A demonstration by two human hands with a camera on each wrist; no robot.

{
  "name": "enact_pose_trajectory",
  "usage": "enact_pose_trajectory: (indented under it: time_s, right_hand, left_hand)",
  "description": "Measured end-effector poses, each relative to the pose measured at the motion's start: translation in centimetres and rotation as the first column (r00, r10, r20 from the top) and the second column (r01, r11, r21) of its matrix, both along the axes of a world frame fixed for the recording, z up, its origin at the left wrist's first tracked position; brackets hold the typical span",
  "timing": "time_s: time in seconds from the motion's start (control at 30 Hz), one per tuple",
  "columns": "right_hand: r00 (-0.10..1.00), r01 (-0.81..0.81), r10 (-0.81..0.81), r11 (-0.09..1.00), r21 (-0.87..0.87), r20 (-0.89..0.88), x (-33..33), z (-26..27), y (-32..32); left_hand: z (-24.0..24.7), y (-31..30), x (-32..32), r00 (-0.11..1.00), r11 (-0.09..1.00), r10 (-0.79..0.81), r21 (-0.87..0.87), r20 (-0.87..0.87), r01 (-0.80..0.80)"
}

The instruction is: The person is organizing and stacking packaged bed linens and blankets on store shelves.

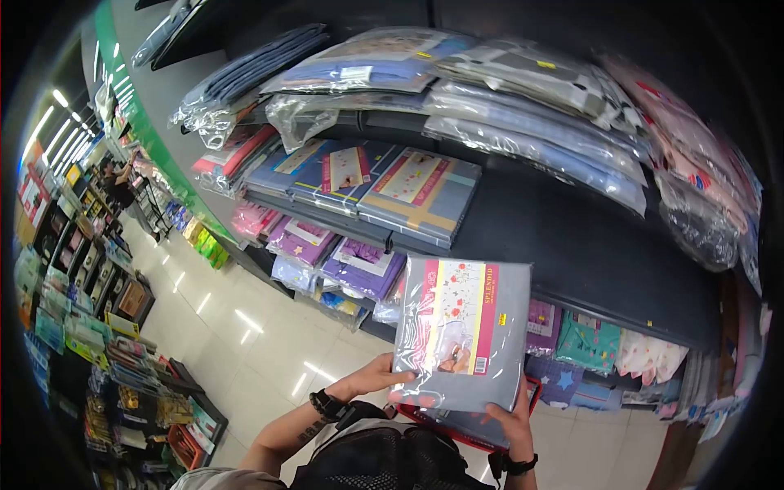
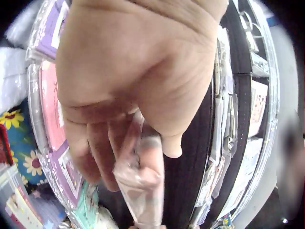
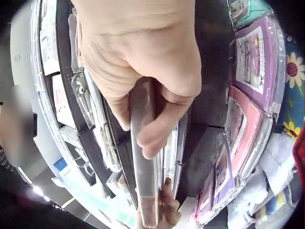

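Note:
Both hands hold a grey bed sheet set in clear plastic, its pink and yellow paper label facing up with the word SPLENDID. My left hand grips the lower left edge, thumb on top. At the lower right corner, the right hand pinches the package between thumb and fingers. Seen edge-on in the left wrist view, the shiny package runs between the thumb and fingers of the left hand. The right wrist view shows its narrow side gripped by the right hand.
Ahead, a dark shelf carries stacked packaged bedding. Folded blue sheet sets lie on its middle level, purple packages below. A red basket sits under the held package. Across the tiled aisle, another person stands far left.

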State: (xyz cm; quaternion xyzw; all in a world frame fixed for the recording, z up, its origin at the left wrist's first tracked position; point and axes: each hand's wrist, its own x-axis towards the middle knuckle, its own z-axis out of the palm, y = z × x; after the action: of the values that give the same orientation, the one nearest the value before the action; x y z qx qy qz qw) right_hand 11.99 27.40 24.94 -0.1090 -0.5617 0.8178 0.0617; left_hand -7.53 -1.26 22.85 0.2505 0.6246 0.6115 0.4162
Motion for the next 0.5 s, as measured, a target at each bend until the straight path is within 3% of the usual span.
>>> enact_pose_trajectory:
  time_s: [0.1, 0.13, 0.2, 0.27, 0.33, 0.4, 0.5]
  right_hand:
    - [0.978, 0.21, -0.21, 0.978, -0.014, -0.022, -0.9, 1.8, 0.8]
    - [0.976, 0.217, -0.217, 0.976, 0.003, -0.022, -1.7, 0.9, 2.3]
    - [0.887, 0.406, -0.424, 0.905, -0.13, -0.185, -3.4, -1.7, 5.9]
    - [0.956, 0.25, -0.251, 0.968, -0.026, -0.154, -5.4, 3.5, 7.5]
    - [0.94, 0.308, -0.292, 0.949, 0.072, -0.176, -9.2, 4.7, 9.6]
    - [0.939, 0.31, -0.295, 0.948, 0.066, -0.177, -12.9, 5.1, 11.8]
    - [0.957, 0.265, -0.254, 0.962, 0.069, -0.141, -18.0, 5.4, 15.2]
  left_hand:
    - [-0.1, -0.9, -1.9, 0.99, 0.995, -0.101, 0.029, 0.094, 0.099]
    - [-0.3, -1.4, -2.3, 0.995, 0.998, -0.062, -0.023, 0.072, 0.064]
    - [-1.8, -3.4, -3.4, 1.0, 0.978, 0.018, -0.21, 0.023, -0.013]
    - [-6.3, -6.6, -4.2, 0.954, 0.878, 0.034, -0.446, -0.299, -0.171]
    - [-12.0, -10.6, -4.9, 0.896, 0.742, 0.008, -0.598, -0.444, -0.302]
    - [-16.4, -14.6, -4.8, 0.864, 0.669, -0.022, -0.65, -0.503, -0.361]
    - [-21.9, -19.2, -3.4, 0.92, 0.568, 0.054, -0.746, -0.388, -0.348]
